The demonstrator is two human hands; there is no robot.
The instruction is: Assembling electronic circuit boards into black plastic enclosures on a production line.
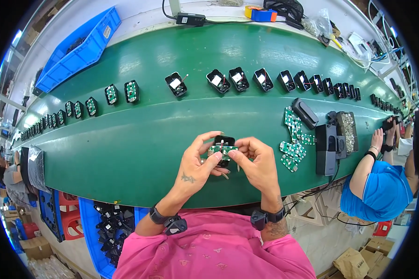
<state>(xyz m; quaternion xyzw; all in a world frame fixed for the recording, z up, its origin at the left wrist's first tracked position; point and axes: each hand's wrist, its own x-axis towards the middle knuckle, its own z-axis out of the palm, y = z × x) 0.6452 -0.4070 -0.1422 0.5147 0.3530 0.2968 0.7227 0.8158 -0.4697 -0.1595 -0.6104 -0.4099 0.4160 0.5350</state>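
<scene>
My left hand point(195, 162) is closed round a small black plastic case point(225, 139), its thumb on the left part of a green circuit board point(225, 150). The board lies crosswise over the case, and a small white connector shows just above it. My right hand point(257, 162) pinches the board's right end between thumb and fingers. The lower part of the case is mostly hidden by the fingers. To the right lies a loose pile of green circuit boards point(293, 149) on the green table point(139, 139).
A row of open black cases point(264, 80) runs along the table's right half; cases with green boards point(131, 91) line the left. Near the boards stand a dark grey device point(326, 149) and a tray of small metal parts point(347, 131). A co-worker in blue point(381, 190) sits at right.
</scene>
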